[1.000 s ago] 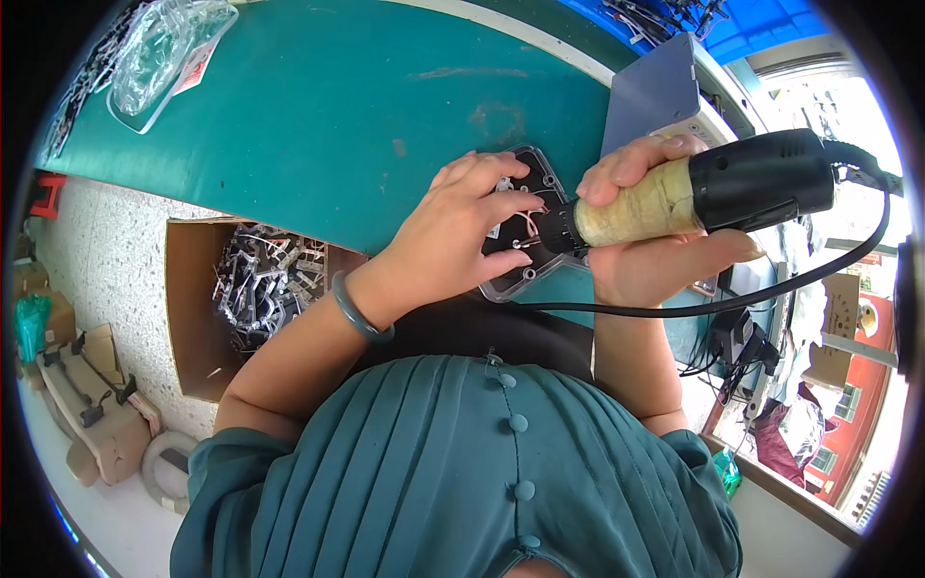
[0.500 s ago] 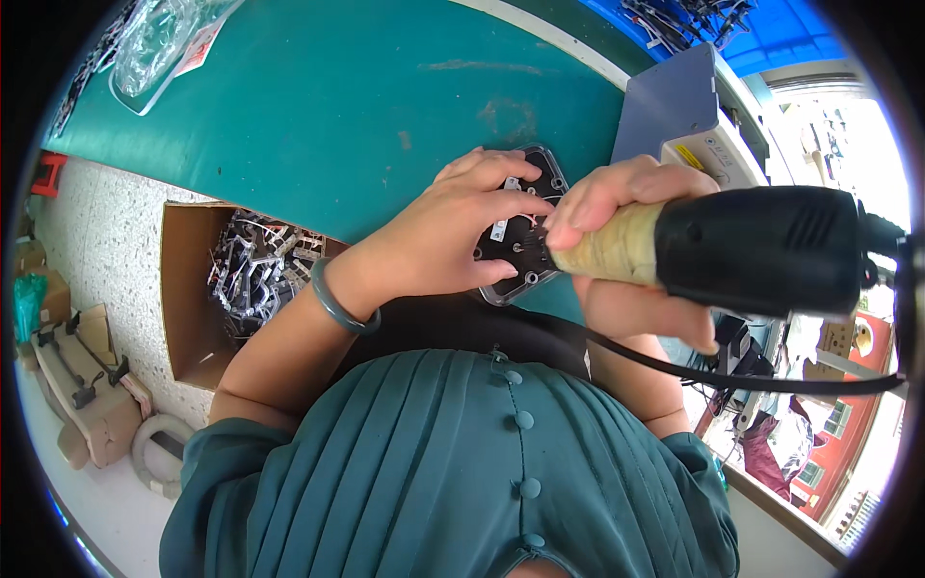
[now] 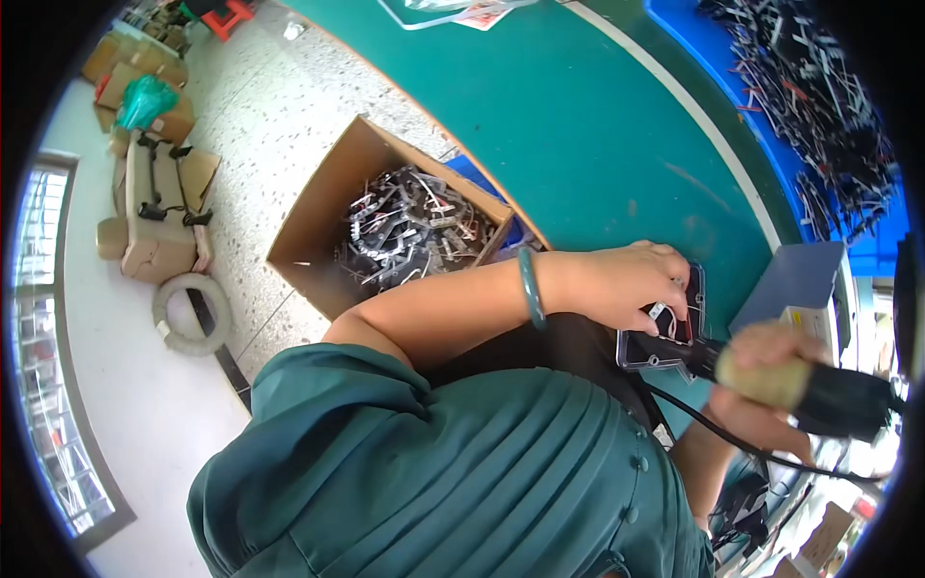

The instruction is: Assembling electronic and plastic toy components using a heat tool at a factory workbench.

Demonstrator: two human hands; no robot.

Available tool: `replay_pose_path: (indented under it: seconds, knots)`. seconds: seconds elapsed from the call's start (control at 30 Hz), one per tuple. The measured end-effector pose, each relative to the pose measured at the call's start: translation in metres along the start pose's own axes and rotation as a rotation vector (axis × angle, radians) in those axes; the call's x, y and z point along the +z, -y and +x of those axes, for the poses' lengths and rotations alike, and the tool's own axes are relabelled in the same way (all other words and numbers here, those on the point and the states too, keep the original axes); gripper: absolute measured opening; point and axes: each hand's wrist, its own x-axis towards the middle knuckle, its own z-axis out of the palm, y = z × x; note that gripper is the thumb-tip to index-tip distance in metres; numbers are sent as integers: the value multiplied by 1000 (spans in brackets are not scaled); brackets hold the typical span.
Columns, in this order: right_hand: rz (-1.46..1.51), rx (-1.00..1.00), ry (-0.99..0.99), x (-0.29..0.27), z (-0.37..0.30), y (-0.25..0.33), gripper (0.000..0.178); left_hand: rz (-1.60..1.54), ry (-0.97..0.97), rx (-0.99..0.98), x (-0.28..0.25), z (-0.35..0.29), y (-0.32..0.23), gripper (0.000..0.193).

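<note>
A flat rectangular plastic case (image 3: 631, 352), black inside with a clear rim, lies at the green table's near edge. My left hand (image 3: 641, 284), wearing a ring and a grey-green bangle, steadies the case with bent fingers and thumb. Between thumb and index finger sits a small whitish piece (image 3: 658, 310), with thin red and white wires beside it. My right hand (image 3: 756, 376) is wrapped around a corded electric screwdriver (image 3: 843, 400), black with a yellowish wrapped front. Its dark tip points left at the case's near right part; exact contact is unclear. The right hand is slightly blurred.
Left of the table stands an open cardboard box (image 3: 318, 226) full of small metal and wired parts. A blue bin (image 3: 785, 188) of dark wired parts is at far right, near a grey box-shaped device (image 3: 790, 284). The black cord (image 3: 723, 429) loops below my right hand.
The view has swung left, showing more floor and the cardboard box. My left fingers have drawn closer together on the case. The screwdriver has pulled back a little, exposing its dark tip.
</note>
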Motion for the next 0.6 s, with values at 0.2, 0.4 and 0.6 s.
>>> replay_pose_path:
  seconds: [0.2, 0.4, 0.6]
  knots:
    - [-380, -200, -175, -31, -11, 87, 109, -225, -61, -239, -134, -126, -58, 37]
    - [-417, -60, -295, -69, -35, 95, 100, -120, -356, -755, -162, -299, -19, 30]
    - [-581, -94, -428, -55, -56, -10, 98, 585, -643, -897, 7, -406, 111, 29]
